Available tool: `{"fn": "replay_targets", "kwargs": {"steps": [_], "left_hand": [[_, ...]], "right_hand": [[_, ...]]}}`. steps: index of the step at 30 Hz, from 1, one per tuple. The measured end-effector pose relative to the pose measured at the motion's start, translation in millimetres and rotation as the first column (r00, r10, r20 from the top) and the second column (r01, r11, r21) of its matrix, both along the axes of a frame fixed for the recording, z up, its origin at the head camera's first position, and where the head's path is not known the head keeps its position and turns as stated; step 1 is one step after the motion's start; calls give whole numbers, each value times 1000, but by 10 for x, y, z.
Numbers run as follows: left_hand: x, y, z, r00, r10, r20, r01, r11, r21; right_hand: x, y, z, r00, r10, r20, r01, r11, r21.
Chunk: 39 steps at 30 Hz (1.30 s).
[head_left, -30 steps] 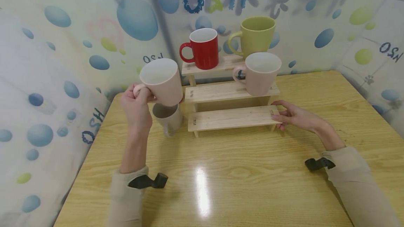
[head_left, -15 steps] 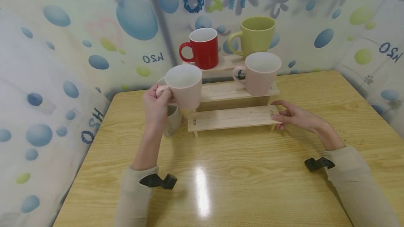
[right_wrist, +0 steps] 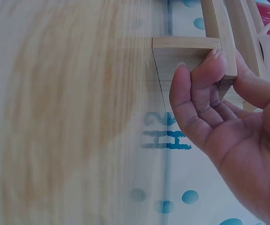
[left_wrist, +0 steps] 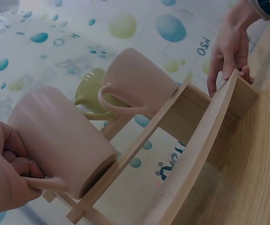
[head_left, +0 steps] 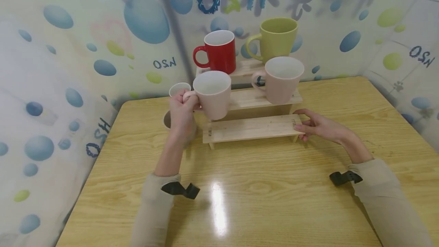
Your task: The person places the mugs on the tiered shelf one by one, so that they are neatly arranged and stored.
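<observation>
Left hand (head_left: pixel 181 111): pinching handle (left_wrist: pixel 55 183) of pale-pink, tapered, seemingly ceramic mug (head_left: pixel 213 97), at left end of tiered wooden rack (head_left: pixel 253 129).
Right hand (head_left: pixel 320 125): gripping rack's right end.
Mug: likely stiff, breakable; handle best.

Two pale pink ceramic mugs (head_left: pixel 213 98) (head_left: pixel 284 81), one glossy red mug (head_left: pixel 221 57), one yellow-green mug (head_left: pixel 278 41), two partly hidden pale cups (head_left: pixel 180 88) (head_left: pixel 167 120) at nine o'clock of one three-tier wooden rack (head_left: pixel 253 129), one wood-grained table (head_left: pixel 271 190).
</observation>
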State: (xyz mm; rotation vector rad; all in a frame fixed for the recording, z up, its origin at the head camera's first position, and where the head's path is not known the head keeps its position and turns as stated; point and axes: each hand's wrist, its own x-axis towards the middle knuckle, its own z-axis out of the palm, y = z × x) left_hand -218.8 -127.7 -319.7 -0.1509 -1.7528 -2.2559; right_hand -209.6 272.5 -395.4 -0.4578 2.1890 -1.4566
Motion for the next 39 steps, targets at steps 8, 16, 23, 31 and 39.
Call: {"fn": "replay_targets", "kwargs": {"steps": [8,16,23,31,39], "left_hand": [[-112,4,-52,997,-70,23,71,997,-25],[-257,32,-88,993,-122,-9,121,991,-65],[-366,61,-101,991,-126,-40,122,988,-99],[-472,96,-118,988,-146,-49,140,985,-98],[-553,90,-140,984,-160,-79,152,984,-97]], "right_hand": [[5,-10,11,1000,0,-8,0,1000,5],[7,-6,8,1000,1,-6,-1,1000,-8],[3,-4,8,1000,0,-6,0,1000,1],[4,-5,5,1000,2,-3,-2,1000,-13],[4,-15,8,1000,3,-10,-3,1000,-10]]}}
